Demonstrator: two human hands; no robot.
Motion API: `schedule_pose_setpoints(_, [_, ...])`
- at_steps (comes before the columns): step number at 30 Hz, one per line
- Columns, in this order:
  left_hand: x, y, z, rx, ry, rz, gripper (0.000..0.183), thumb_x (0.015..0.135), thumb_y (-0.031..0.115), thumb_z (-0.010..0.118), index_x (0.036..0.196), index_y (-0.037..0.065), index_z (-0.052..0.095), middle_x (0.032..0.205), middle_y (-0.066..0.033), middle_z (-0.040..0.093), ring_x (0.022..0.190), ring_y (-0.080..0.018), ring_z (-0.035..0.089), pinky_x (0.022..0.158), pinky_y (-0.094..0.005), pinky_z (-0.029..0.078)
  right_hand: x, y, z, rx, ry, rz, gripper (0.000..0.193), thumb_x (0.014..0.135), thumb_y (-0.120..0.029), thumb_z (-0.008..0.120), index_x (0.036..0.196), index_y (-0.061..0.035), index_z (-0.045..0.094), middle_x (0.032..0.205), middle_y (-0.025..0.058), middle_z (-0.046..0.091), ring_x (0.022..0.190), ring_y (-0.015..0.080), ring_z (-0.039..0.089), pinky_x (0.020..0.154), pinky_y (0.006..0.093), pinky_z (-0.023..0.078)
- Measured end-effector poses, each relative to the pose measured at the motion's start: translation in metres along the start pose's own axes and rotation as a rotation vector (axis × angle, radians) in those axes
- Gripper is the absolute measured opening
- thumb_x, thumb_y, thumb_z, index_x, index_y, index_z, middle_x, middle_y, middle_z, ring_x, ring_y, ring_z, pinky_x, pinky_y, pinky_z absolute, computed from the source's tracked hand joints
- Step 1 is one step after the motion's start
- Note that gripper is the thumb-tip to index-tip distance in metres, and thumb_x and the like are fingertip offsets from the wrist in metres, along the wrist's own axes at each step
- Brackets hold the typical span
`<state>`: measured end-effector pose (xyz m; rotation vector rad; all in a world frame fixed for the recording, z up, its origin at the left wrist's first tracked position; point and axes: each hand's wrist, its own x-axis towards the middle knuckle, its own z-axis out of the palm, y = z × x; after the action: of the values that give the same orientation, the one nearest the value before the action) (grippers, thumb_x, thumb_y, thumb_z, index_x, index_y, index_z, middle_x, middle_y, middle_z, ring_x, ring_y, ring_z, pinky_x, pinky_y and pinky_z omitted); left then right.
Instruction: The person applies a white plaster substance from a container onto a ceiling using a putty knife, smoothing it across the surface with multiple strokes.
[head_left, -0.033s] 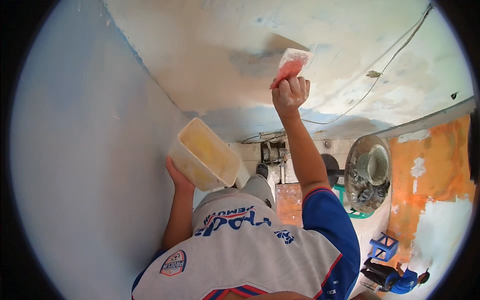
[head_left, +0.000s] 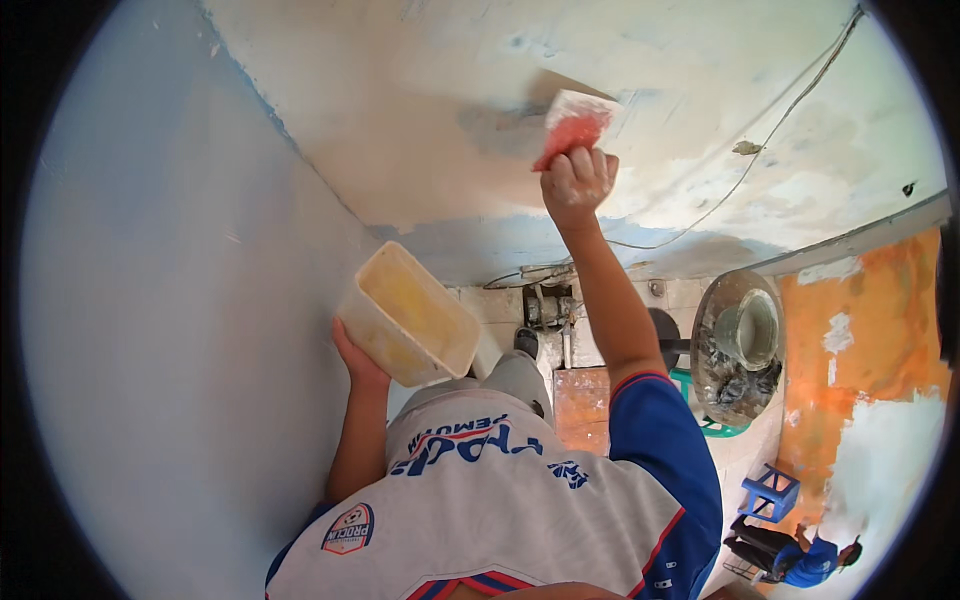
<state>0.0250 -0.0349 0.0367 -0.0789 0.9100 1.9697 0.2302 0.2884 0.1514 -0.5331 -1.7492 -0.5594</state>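
Note:
My right hand (head_left: 580, 185) is raised at the wall in front of me, its fingers wrapped round a red putty scraper (head_left: 575, 128). White paste covers the scraper's far edge, which lies at or close to the patchy wall (head_left: 400, 120); I cannot tell if it touches. White smears mark my knuckles. Low on the left, my left hand (head_left: 360, 355) grips a translucent rectangular plastic tub (head_left: 420, 310) by its side and underside. The tub tilts, and its inside looks yellowish; part of the left fingers is hidden beneath it.
A bluish wall (head_left: 150, 300) rises close on my left. A loose cable (head_left: 740, 185) runs along the front wall. To my right, a round table (head_left: 705, 375) carries a bucket (head_left: 750, 330). Farther off are a blue stool (head_left: 770, 493) and a person in blue (head_left: 810, 562).
My right hand and the scraper have shifted slightly left and up along the wall. The tub in my left hand sits a touch lower.

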Motion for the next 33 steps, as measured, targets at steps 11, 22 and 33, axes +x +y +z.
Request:
schedule_pose_setpoints(11, [-0.018, 0.000, -0.037, 0.000, 0.077, 0.012, 0.072, 0.101, 0.062, 0.035, 0.150, 0.010, 0.046, 0.149, -0.0108, 0.052, 0.136, -0.0323, 0.051, 0.110, -0.0471, 0.046, -0.033, -0.003, 0.013, -0.001, -0.091, -0.235, 0.021, 0.069, -0.026, 0.077, 0.070, -0.0179, 0.058, 0.080, -0.0009, 0.056, 0.084, 0.0223, 0.060, 0.077, 0.0506, 0.041])
schedule_pose_setpoints(22, [-0.015, -0.004, -0.028, -0.009, 0.053, 0.014, 0.074, 0.100, 0.064, 0.034, 0.150, 0.010, 0.046, 0.149, -0.0112, 0.052, 0.136, -0.0319, 0.052, 0.111, -0.0476, 0.046, -0.027, -0.034, 0.018, 0.243, -0.174, -0.105, 0.026, 0.071, -0.005, 0.073, 0.065, -0.0177, 0.051, 0.071, -0.0013, 0.055, 0.069, 0.0157, 0.057, 0.082, 0.0431, 0.035])
schedule_pose_setpoints(33, [-0.019, -0.008, -0.021, 0.006, 0.055, -0.010, 0.074, 0.101, 0.062, 0.032, 0.150, 0.009, 0.047, 0.150, -0.0110, 0.052, 0.136, -0.0317, 0.051, 0.111, -0.0473, 0.046, -0.042, -0.062, 0.030, 0.313, -0.208, -0.019, 0.028, 0.067, 0.001, 0.069, 0.063, -0.0148, 0.047, 0.073, 0.0020, 0.056, 0.070, 0.0216, 0.058, 0.074, 0.0485, 0.036])
